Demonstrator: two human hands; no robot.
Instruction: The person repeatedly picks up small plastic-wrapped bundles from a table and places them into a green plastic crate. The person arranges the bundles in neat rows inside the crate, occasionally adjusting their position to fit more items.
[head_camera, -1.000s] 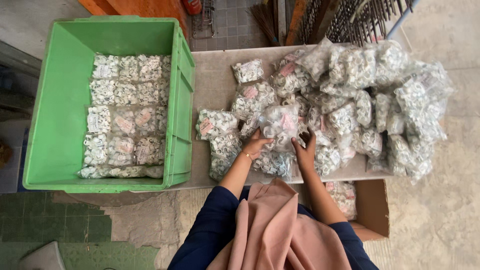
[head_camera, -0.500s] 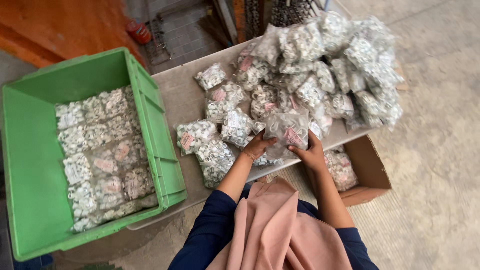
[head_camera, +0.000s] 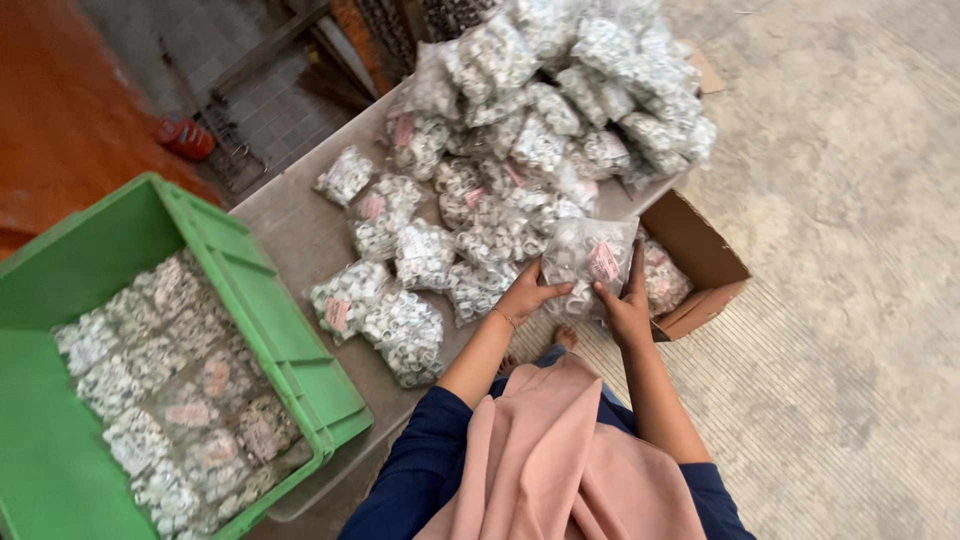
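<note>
Both hands grip one clear plastic bag (head_camera: 588, 260) of small white ring-shaped parts with a pink label, held at the table's near edge. My left hand (head_camera: 527, 293) clasps its left side and my right hand (head_camera: 627, 305) its lower right side. Behind it a large heap of similar bags (head_camera: 560, 90) covers the grey table (head_camera: 290, 225). Three loose bags (head_camera: 385, 310) lie on the table to the left of my hands.
A green plastic crate (head_camera: 250, 290) at the left holds several flat rows of the same bags. A brown cardboard box (head_camera: 700, 260) with bags inside sits on the concrete floor to the right of the table. A red object (head_camera: 185, 138) lies on the far floor.
The view has swung and tilted, so the crate sits lower left. Both hands have lifted the bag off the heap and drawn it toward the table's near edge.
</note>
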